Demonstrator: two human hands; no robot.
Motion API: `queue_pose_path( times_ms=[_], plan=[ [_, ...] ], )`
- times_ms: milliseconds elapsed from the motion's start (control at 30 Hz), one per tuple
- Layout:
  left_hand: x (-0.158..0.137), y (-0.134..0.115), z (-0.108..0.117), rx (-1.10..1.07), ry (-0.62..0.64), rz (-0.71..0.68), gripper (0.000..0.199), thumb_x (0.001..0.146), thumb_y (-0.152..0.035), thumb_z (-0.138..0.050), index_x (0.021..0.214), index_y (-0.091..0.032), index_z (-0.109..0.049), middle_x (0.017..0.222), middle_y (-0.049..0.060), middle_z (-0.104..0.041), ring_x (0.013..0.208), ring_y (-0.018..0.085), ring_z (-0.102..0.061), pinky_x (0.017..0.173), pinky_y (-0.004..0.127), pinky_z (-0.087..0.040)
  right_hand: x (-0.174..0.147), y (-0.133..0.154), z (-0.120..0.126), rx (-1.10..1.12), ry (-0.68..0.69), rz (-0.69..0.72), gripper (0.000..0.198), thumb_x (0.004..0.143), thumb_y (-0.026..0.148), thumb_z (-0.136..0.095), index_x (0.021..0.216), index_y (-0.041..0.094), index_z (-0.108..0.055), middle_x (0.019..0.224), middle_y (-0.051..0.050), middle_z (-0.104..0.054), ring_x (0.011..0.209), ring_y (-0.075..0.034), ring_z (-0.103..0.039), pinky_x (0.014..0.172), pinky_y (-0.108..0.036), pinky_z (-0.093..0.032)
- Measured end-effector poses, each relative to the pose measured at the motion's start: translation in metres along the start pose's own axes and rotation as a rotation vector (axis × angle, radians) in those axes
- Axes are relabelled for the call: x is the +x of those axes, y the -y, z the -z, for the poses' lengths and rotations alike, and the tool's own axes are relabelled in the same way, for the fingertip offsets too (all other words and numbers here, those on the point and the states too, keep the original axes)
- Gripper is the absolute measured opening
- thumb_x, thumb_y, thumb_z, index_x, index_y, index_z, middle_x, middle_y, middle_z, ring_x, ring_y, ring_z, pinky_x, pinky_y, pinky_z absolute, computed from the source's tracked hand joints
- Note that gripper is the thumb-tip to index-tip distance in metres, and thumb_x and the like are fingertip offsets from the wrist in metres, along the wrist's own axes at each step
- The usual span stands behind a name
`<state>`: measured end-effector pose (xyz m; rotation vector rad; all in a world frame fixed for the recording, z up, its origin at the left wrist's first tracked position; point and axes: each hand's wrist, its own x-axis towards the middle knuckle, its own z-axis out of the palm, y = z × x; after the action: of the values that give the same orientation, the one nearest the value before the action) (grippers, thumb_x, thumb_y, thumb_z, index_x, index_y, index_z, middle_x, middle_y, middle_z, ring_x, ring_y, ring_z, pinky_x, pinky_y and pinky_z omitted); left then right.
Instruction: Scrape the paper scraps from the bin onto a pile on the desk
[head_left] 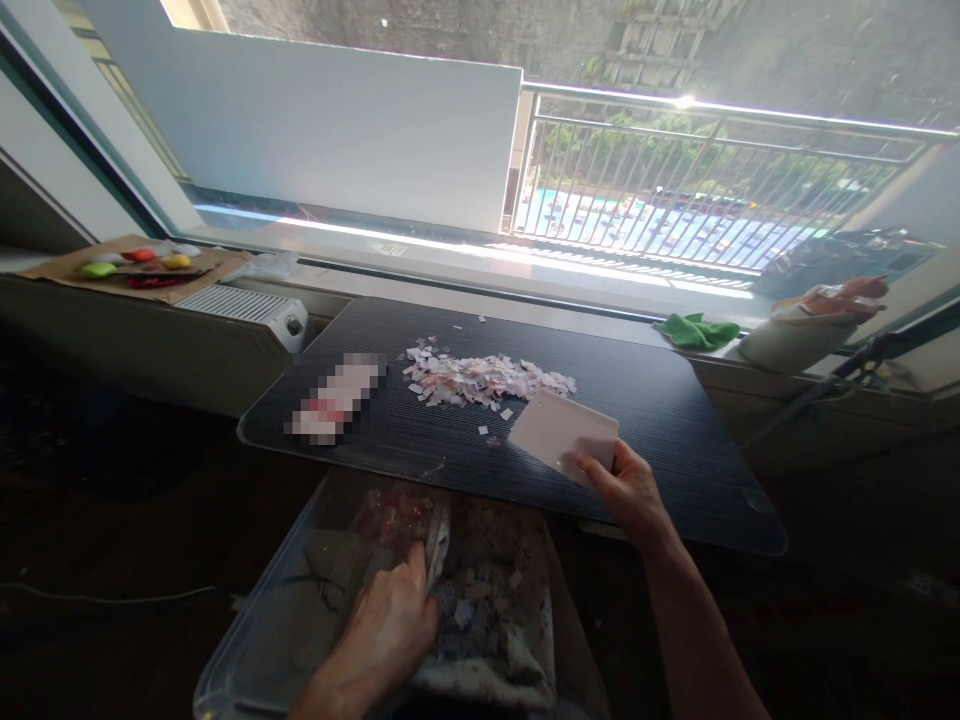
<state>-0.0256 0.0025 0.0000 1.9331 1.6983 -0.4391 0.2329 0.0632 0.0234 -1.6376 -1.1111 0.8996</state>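
My right hand point(634, 500) grips a flat white rectangular card point(562, 435), thumb on top, held over the front part of the dark table point(637, 375). Just beyond the card's far edge lies a loose pile of small pale paper pieces point(484, 378), with a few scattered apart from it. Below the table's front edge, my left hand point(394, 615) is closed at the pale rim of a whitish bag point(517, 650). Inside that bag rest more small paper scraps point(472, 605). The left fingertips are partly hidden, but they press on the rim.
A clear plastic bin point(259, 600) stands left of the bag. A pixelated pale item point(334, 400) lies on the table's left side. Along the window sit a green cloth point(697, 331), a whitish bucket point(799, 335) and a white radiator point(251, 305).
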Motion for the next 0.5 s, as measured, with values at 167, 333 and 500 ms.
queue_pose_path(
  times_ms=[167,333,500],
  plan=[
    [0.001,0.000,0.000,-0.007,0.004,-0.004,0.038,0.073,-0.017,-0.036,0.110,-0.012,-0.040,0.087,0.011,-0.061,0.085,0.024,-0.057,0.070,0.032,-0.038,-0.006,0.003,-0.034,0.007,0.133,0.079,0.027,0.067,0.034,-0.057,0.086,0.015,-0.057,0.076,-0.003,-0.064,0.067,-0.015,-0.058,0.059,-0.025,-0.047],
    [-0.001,0.004,-0.005,-0.007,-0.015,0.014,0.041,0.072,-0.018,-0.036,0.113,-0.012,-0.038,0.090,0.011,-0.061,0.087,0.025,-0.057,0.072,0.033,-0.038,0.003,0.008,-0.042,0.021,0.045,0.095,0.029,0.066,0.035,-0.058,0.087,0.015,-0.057,0.073,-0.002,-0.062,0.063,-0.014,-0.056,0.056,-0.024,-0.047],
    [-0.001,0.004,-0.006,-0.015,-0.044,-0.027,0.036,0.072,-0.017,-0.035,0.107,-0.013,-0.042,0.086,0.011,-0.061,0.083,0.024,-0.057,0.069,0.032,-0.039,0.010,0.004,-0.025,-0.020,0.059,0.066,0.028,0.065,0.034,-0.058,0.085,0.014,-0.058,0.072,-0.003,-0.063,0.062,-0.015,-0.057,0.057,-0.026,-0.047]
  ],
)
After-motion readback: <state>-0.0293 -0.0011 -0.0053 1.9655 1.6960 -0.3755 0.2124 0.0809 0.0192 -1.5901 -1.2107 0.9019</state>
